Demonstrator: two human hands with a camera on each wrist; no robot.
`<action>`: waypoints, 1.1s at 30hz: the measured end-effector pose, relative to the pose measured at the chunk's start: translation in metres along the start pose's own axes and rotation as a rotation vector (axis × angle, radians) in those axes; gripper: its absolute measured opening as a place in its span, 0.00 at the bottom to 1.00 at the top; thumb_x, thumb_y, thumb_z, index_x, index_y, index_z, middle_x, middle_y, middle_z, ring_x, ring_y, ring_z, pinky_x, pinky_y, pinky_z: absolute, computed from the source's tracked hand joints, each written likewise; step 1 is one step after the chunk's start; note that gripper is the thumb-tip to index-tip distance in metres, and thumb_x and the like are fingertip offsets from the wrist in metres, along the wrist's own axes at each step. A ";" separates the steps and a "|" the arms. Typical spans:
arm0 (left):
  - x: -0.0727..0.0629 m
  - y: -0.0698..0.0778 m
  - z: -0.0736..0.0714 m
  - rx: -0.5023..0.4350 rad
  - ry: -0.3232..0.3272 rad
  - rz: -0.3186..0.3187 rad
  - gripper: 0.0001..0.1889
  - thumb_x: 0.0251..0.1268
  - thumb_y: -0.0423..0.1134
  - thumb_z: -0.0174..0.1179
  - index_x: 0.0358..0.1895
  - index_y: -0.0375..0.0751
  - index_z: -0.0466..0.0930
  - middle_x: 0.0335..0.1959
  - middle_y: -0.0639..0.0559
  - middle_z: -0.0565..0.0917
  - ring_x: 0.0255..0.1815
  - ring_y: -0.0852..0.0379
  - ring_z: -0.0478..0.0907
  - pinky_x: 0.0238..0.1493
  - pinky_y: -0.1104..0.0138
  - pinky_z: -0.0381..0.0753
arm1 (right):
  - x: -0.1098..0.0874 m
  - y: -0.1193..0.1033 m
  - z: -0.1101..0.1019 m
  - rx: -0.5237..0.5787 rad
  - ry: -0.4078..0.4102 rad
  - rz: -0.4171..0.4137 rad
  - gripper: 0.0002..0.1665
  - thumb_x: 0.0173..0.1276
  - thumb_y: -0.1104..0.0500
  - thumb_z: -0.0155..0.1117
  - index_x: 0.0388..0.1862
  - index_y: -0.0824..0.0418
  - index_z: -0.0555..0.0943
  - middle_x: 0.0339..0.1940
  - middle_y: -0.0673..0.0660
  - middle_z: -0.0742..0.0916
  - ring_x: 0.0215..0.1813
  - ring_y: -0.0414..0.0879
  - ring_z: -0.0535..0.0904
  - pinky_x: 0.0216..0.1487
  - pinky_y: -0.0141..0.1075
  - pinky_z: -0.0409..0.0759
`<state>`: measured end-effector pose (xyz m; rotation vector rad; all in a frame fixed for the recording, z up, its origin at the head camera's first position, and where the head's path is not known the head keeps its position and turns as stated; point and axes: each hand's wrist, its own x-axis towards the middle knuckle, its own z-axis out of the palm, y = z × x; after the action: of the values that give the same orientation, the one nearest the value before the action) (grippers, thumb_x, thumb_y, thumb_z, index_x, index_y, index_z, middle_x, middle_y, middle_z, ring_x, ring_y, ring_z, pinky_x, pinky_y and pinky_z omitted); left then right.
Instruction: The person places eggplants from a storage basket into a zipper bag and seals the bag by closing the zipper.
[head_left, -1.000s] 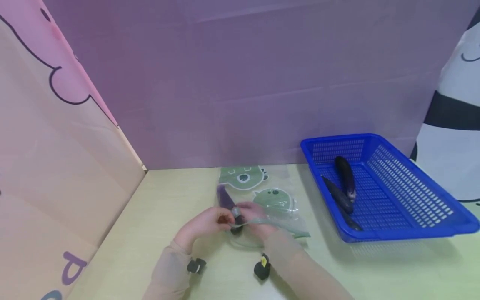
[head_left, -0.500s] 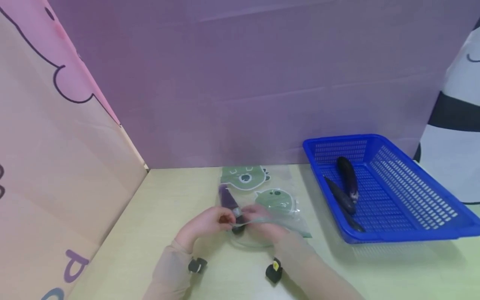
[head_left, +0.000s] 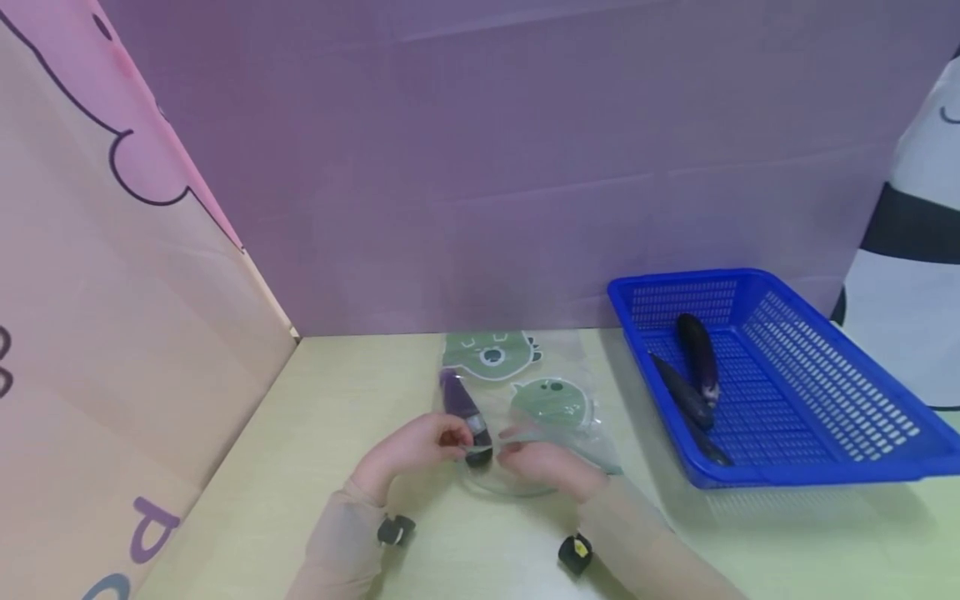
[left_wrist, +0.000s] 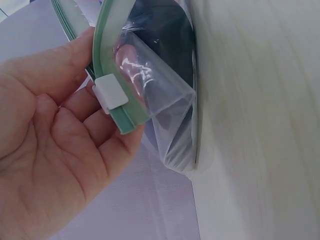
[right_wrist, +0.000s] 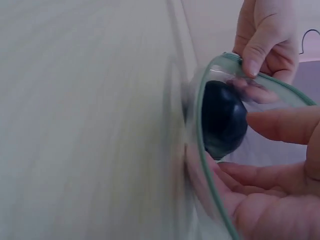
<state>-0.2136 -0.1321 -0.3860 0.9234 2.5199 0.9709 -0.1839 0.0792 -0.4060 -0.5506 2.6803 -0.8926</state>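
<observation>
A clear zip bag (head_left: 558, 404) with green cartoon prints lies on the table, and one dark eggplant (head_left: 459, 398) is inside it. My left hand (head_left: 416, 443) pinches the left end of the bag's green-edged mouth. Close to those fingers, the left wrist view shows a white slider (left_wrist: 111, 92) on the zip strip. At the mouth, my right hand (head_left: 551, 465) has its thumb and fingers spread and some fingers inside the bag. The right wrist view shows the eggplant's round dark end (right_wrist: 222, 120) in front of the right fingertips, apparently not gripped.
To the right stands a blue mesh basket (head_left: 795, 471). Several eggplants lie along its left side, among them a curved eggplant (head_left: 697, 354). A purple backdrop (head_left: 480, 183) rises behind the pale table (head_left: 337, 392), and a printed panel (head_left: 135, 333) borders it on the left.
My right hand has drawn back to the right from the eggplant, opening a gap between them. The left hand keeps its pinch on the bag's edge. The view has shifted slightly.
</observation>
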 end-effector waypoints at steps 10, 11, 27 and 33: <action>0.000 0.000 0.001 0.004 -0.010 -0.006 0.05 0.59 0.28 0.59 0.38 0.36 0.80 0.34 0.49 0.83 0.36 0.59 0.78 0.42 0.73 0.77 | -0.017 0.006 -0.008 0.179 -0.047 0.030 0.25 0.66 0.52 0.59 0.57 0.65 0.76 0.53 0.64 0.83 0.55 0.59 0.78 0.56 0.53 0.75; 0.000 0.000 0.001 0.004 -0.012 -0.008 0.05 0.59 0.28 0.59 0.38 0.36 0.80 0.34 0.49 0.83 0.37 0.59 0.78 0.42 0.74 0.77 | -0.018 0.006 -0.010 0.178 -0.059 0.008 0.24 0.66 0.52 0.59 0.57 0.65 0.76 0.53 0.64 0.83 0.55 0.60 0.78 0.56 0.53 0.75; 0.001 0.001 0.001 0.002 -0.005 -0.010 0.04 0.60 0.29 0.59 0.37 0.37 0.80 0.34 0.51 0.83 0.36 0.62 0.77 0.42 0.74 0.76 | -0.031 0.002 -0.045 0.022 -0.251 -0.239 0.21 0.70 0.46 0.54 0.50 0.59 0.81 0.45 0.51 0.86 0.47 0.42 0.80 0.51 0.37 0.78; 0.001 0.001 0.001 0.008 -0.004 -0.013 0.04 0.60 0.29 0.59 0.37 0.37 0.80 0.33 0.51 0.83 0.36 0.62 0.77 0.41 0.74 0.76 | -0.040 0.002 -0.061 0.033 -0.253 -0.266 0.23 0.71 0.44 0.51 0.53 0.58 0.80 0.50 0.51 0.85 0.52 0.45 0.80 0.54 0.40 0.77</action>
<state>-0.2136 -0.1303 -0.3864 0.9096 2.5251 0.9551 -0.1708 0.1290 -0.3550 -0.9607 2.3964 -0.8658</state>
